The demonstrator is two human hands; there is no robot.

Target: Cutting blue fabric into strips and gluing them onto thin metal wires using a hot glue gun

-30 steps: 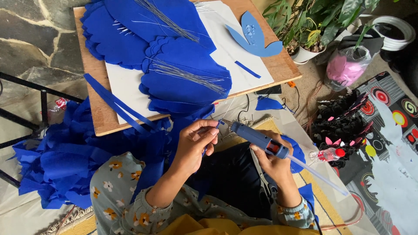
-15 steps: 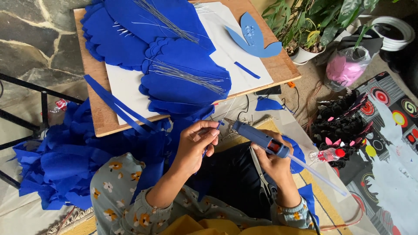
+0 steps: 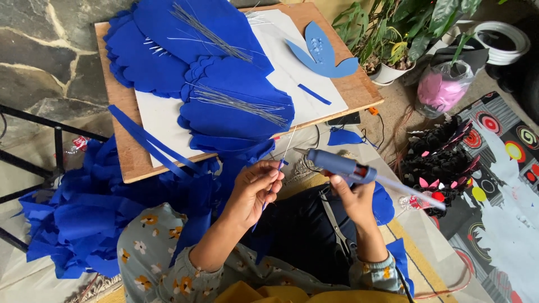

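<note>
My right hand (image 3: 351, 197) grips a blue hot glue gun (image 3: 342, 165) with a clear glue stick (image 3: 412, 193) sticking out behind it; its nozzle points left. My left hand (image 3: 255, 188) pinches a thin silver wire (image 3: 287, 143) wrapped partly in a narrow blue strip (image 3: 264, 202), just in front of the nozzle. Both hands hover over my lap, close to the near edge of a low wooden board (image 3: 126, 157). On the board lie large blue scalloped petal shapes (image 3: 236, 106) with bundles of silver wires (image 3: 241, 104) on them.
White sheets (image 3: 163, 120) cover the board, with a blue cut-out shape (image 3: 320, 53) and loose blue strips (image 3: 146, 140). A heap of blue material (image 3: 73, 219) lies at the left. Potted plants (image 3: 387, 39), a pink bag (image 3: 443, 87), black flowers (image 3: 438, 154) and a patterned mat (image 3: 505, 185) stand at the right.
The hands have stayed nearly in place; my left fingers shifted slightly along the wire, and the glue gun tilted a little.
</note>
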